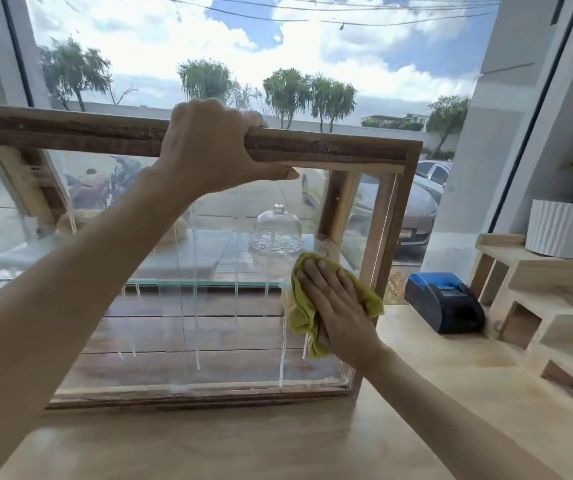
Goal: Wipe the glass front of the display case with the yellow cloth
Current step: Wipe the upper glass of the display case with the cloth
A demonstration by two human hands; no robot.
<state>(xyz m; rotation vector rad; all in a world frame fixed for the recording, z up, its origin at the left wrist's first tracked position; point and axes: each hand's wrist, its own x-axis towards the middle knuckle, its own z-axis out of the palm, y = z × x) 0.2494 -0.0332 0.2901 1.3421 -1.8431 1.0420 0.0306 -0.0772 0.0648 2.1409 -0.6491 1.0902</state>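
Note:
A wooden-framed display case stands on a pale wooden counter. Its glass front is streaked with white drips of liquid running down. My left hand grips the case's top wooden rail, fingers curled over it. My right hand lies flat against the right part of the glass, pressing the crumpled yellow cloth onto it. The cloth sticks out around the palm on the left and upper right. Inside the case a clear glass dome rests on a glass shelf.
A blue and black receipt printer sits on the counter just right of the case. Further right a stepped wooden shelf carries a white ribbed planter. A large window behind shows trees and parked cars.

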